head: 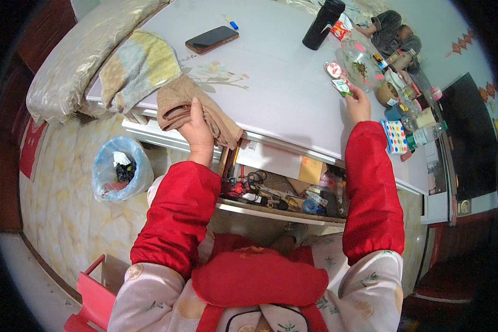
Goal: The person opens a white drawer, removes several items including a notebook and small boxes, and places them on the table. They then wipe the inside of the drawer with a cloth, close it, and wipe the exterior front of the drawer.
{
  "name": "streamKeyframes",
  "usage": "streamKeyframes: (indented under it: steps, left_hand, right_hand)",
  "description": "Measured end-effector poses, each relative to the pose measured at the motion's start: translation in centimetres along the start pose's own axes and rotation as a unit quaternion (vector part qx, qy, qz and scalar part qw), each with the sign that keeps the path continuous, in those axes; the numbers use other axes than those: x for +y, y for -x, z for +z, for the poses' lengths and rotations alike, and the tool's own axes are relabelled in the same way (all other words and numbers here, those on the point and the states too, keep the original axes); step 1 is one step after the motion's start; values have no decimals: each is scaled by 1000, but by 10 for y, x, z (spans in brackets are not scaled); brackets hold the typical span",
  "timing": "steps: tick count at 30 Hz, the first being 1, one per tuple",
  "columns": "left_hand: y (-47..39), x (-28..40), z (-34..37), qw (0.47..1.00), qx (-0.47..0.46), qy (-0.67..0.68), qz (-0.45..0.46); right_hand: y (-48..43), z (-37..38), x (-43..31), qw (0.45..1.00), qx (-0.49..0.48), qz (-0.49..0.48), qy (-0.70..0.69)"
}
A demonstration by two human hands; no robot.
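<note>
My left hand (pixel 197 133) grips a folded brown towel (pixel 191 106) at the near left edge of the table, its thumb lying on top. Beneath that edge, a drawer (pixel 282 216) stands pulled out, filled with cables, tools, blue tape and a white box. Over on the right side of the tabletop, my right hand (pixel 359 106) pinches a small white and green packet (pixel 341 87) between thumb and fingers. Just beyond it lies a red and white wrapped item (pixel 334 69). A yellow, grey and tan cloth (pixel 143 68) hangs over the table's left corner.
A phone (pixel 212 40) and a black flask (pixel 323 25) occupy the far tabletop (pixel 265 83). Bottles, jars and a polka-dot pack (pixel 394 137) crowd the right end. A lined waste bin (pixel 122 169) stands on the floor at left. Another person (pixel 392 35) sits beyond the table.
</note>
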State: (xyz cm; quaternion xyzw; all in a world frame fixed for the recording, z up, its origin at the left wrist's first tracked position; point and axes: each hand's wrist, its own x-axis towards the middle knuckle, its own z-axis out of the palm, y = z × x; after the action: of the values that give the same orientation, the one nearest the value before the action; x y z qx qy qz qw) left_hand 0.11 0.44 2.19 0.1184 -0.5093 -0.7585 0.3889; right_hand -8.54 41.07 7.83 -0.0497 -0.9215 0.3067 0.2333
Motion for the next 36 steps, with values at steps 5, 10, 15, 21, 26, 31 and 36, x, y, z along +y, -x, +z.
streamKeyframes:
  steps: [5, 10, 15, 21, 26, 31, 36]
  left_hand:
    - [0, 0, -3, 1000, 9, 3, -11]
    - [2, -2, -3, 1000, 4, 10, -17]
    - [2, -1, -2, 1000, -4, 9, 12]
    - [-1, -5, -3, 1000, -9, 4, 6]
    - [-7, -13, -4, 999, -14, 6, 44]
    - [-7, -13, -4, 999, -10, -11, 47]
    - [-11, -21, -8, 999, -29, -10, 24]
  right_hand:
    - [-7, 14, -45, 965, -37, 53, 254]
    - [-15, 14, -47, 940, -57, 129, 311]
    - [-11, 9, -45, 930, -66, 95, 348]
    - [5, -16, -32, 947, -61, 22, 316]
    - [66, -53, -73, 988, -107, -68, 89]
    - [165, -61, -113, 953, -236, -184, -40]
    - [235, -13, -93, 911, -378, -156, -48]
